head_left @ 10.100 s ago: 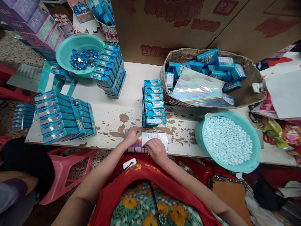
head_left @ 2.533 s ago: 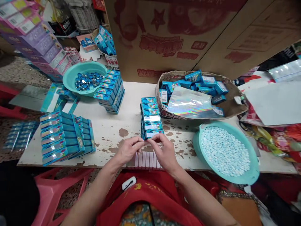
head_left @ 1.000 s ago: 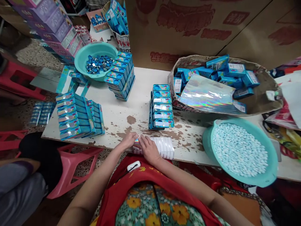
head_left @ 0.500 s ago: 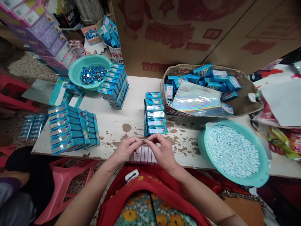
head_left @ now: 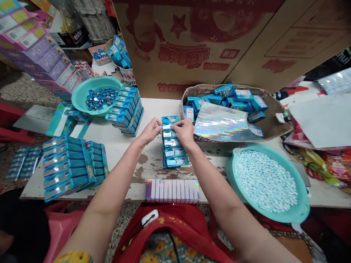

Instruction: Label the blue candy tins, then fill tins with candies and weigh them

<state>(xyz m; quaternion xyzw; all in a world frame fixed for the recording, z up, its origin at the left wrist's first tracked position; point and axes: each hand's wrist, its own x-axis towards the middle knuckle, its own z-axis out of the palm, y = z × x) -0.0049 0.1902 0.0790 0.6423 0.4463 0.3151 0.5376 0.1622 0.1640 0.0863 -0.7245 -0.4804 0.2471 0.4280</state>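
A row of small blue boxes (head_left: 175,151) with oblong recessed tops stands in the middle of the table. At the row's far end, my left hand (head_left: 153,130) is beside the left edge, its fingers curled together. My right hand (head_left: 185,132) has thumb and fingertips pinched over the top of the second box from the far end. Whatever lies between the fingertips of either hand is too small to make out. Near the table's front edge lies a shiny holographic sheet (head_left: 148,190) of narrow pale strips.
At right stands a turquoise tub (head_left: 233,171) of pale blue pellets. Behind it, a cut-down carton (head_left: 279,124) holds loose blue boxes. Stacked blue boxes (head_left: 68,168) and a turquoise basin (head_left: 78,96) of small shiny blue pieces are at left. A tall cardboard carton (head_left: 170,76) blocks the back.
Both hands have moved forward from the table's front edge to the far end of the box row. The holographic sheet, earlier partly covered by them, is now in plain view.
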